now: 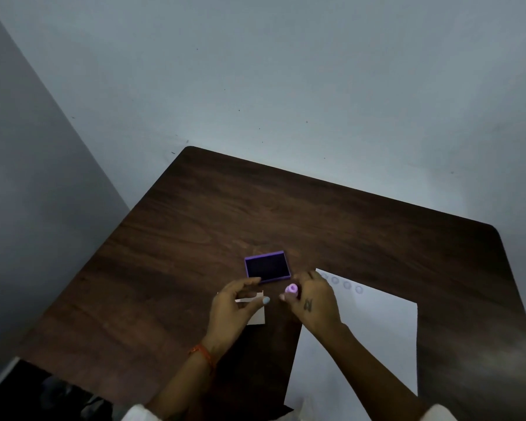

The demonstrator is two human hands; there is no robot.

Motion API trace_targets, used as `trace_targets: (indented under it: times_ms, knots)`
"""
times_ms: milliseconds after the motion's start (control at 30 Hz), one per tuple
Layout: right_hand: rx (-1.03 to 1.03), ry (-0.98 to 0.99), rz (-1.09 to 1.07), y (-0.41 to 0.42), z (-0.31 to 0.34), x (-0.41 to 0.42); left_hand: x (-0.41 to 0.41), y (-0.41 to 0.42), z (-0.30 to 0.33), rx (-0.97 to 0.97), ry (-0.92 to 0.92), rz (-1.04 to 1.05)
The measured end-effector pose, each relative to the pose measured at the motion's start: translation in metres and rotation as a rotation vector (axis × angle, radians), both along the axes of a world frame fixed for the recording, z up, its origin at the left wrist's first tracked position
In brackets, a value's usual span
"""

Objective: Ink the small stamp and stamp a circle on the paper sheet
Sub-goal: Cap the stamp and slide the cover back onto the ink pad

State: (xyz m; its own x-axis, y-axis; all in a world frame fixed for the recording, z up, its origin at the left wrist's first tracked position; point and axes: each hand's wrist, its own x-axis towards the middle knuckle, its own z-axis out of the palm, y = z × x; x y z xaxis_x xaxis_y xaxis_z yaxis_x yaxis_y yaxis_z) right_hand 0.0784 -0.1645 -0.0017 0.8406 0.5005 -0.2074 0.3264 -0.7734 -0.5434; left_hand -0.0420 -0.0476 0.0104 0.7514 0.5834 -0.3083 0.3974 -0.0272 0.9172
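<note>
1. Dark wood table (195, 238), blank wall behind.
2. Ink pad (267, 266) lies open just beyond both hands; your right hand (315, 299) is nearer.
3. Right hand pinches the small stamp (292, 288).
4. Left hand (236, 302) half-curled over a pale card (257, 314); grip unclear.
5. Paper sheet (377, 344) lies right, circles along its far edge.

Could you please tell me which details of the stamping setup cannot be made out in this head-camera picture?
- Small stamp: body hidden by the right hand.
- Stamped circles on the paper sheet: too small to read any design.
- Pale card: mostly covered by the left hand.
- Ink pad: too dark to see wetness.
</note>
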Motion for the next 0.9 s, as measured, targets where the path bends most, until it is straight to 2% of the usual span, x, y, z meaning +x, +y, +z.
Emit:
trace_targets:
  times_ms: [100, 233, 367, 467, 700, 900]
  knots:
    - [0.095, -0.127, -0.008, 0.0, 0.015, -0.014, -0.005, 0.007, 0.001, 0.104, -0.003, 0.114]
    - [0.193, 0.016, 0.022, 0.009, 0.018, -0.04, -0.014, 0.013, -0.006, 0.326, 0.106, 0.212]
    - [0.068, 0.117, 0.096, 0.016, 0.002, -0.056, -0.02, 0.009, -0.017, 0.334, 0.341, 0.195]
    - [-0.002, 0.111, 0.112, 0.019, -0.008, -0.059, -0.025, 0.003, -0.022, 0.335, 0.414, 0.174]
    - [0.04, 0.145, 0.087, 0.025, -0.008, -0.063, -0.026, 0.0, -0.017, 0.296, 0.392, 0.224]
    - [0.214, 0.031, -0.029, 0.029, 0.019, -0.046, -0.003, 0.008, 0.01, 0.297, 0.25, 0.285]
